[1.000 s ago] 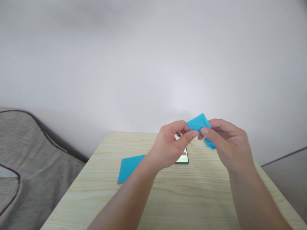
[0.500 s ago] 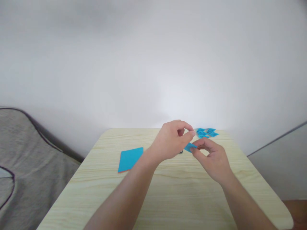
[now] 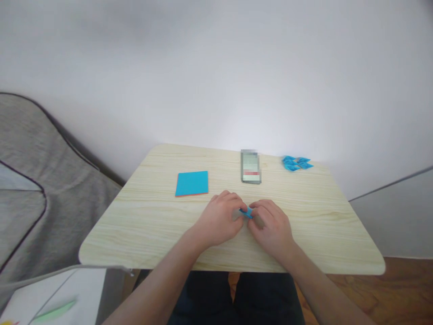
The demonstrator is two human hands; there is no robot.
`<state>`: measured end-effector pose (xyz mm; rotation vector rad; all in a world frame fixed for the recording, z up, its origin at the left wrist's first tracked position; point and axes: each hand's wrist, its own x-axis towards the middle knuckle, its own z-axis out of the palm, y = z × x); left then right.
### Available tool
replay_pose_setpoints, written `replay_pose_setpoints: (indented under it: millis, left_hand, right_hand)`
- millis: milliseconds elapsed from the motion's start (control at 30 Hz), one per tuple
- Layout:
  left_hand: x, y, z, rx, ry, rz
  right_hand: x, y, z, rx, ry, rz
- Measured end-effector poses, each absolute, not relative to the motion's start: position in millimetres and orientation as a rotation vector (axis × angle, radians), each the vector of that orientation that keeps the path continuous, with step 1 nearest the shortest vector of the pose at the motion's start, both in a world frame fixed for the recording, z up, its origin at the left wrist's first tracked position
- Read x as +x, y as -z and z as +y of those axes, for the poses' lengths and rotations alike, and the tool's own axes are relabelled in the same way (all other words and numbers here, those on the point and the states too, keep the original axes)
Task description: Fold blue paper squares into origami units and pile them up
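Between my two hands is a small folded piece of blue paper (image 3: 248, 212), close to the tabletop near the middle of the table. My left hand (image 3: 223, 219) pinches its left end with thumb and fingers. At the other end, the fingers of my right hand (image 3: 272, 225) are closed on the same paper. My fingers cover most of it, so its full shape is hidden. A stack of square blue paper (image 3: 191, 183) with an orange lower edge lies to the left of my hands. Several folded blue paper pieces (image 3: 297, 163) rest at the back right.
A phone (image 3: 251, 167) with a blurred screen lies beyond my hands on the pale wooden table (image 3: 142, 225). Behind the table rises a white wall (image 3: 216, 81). Grey fabric (image 3: 67, 189) stands at the left, and a white surface (image 3: 77, 289) sits low at the left front.
The view has tilted down, showing the phone and the table's front edge. Both hands have come nearer the body and closer together, with the left now gripping the folded paper too.
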<state>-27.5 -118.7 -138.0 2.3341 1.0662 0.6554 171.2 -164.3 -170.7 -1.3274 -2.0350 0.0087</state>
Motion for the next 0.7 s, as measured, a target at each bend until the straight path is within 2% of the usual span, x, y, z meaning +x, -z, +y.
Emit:
replay_pose_setpoints:
  millis: [467,700]
  left_hand:
    - [-41.6,149.6,-112.9,2.306,-0.583,0.935]
    - [-43.1,144.8,-107.4,2.366,-0.506,0.852]
  right_hand:
    - [171.7,167.5,-169.2,-1.301,-0.39,-2.047]
    - [179.5,165.4,-174.4,-1.321,-0.483,-2.035]
